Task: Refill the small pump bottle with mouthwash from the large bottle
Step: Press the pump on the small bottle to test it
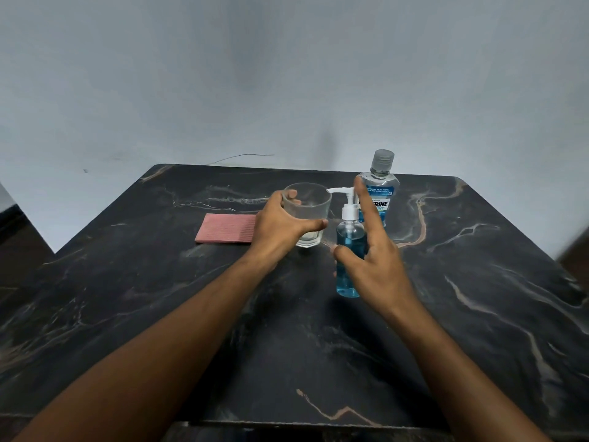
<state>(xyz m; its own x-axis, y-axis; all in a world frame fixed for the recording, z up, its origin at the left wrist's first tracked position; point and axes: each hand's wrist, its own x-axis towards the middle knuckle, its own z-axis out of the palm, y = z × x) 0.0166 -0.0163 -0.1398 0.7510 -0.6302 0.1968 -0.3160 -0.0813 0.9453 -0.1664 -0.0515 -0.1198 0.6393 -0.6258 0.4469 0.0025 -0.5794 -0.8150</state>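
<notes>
1. Head view looks down on a dark marble-patterned table (pixel 478 314) against a pale wall, with both forearms reaching in from the near edge.
2. At mid-table stands the small pump bottle (pixel 350 250), upright, white pump head fitted, blue mouthwash filling most of its body. Its spout points left, over the rim of a clear glass tumbler (pixel 307 212) standing just beside it, which suggests the pump is about to be tried into the glass.
3. Behind the pump bottle, near the far edge, stands the large mouthwash bottle (pixel 379 189), upright with its grey cap on. That fits a refill that looks already done.
4. A pink ribbed cloth (pixel 228 228) lies flat to the left of the tumbler, probably kept handy for spills.
5. Left hand (pixel 280 224) grips the tumbler, fingers curled round its near side and thumb over the rim, likely steadying it under the spout.
6. Right hand (pixel 373 260) is spread open and holds nothing: index finger raised beside the pump head, thumb in front of the bottle's body. Whether any finger touches the bottle I cannot tell.
</notes>
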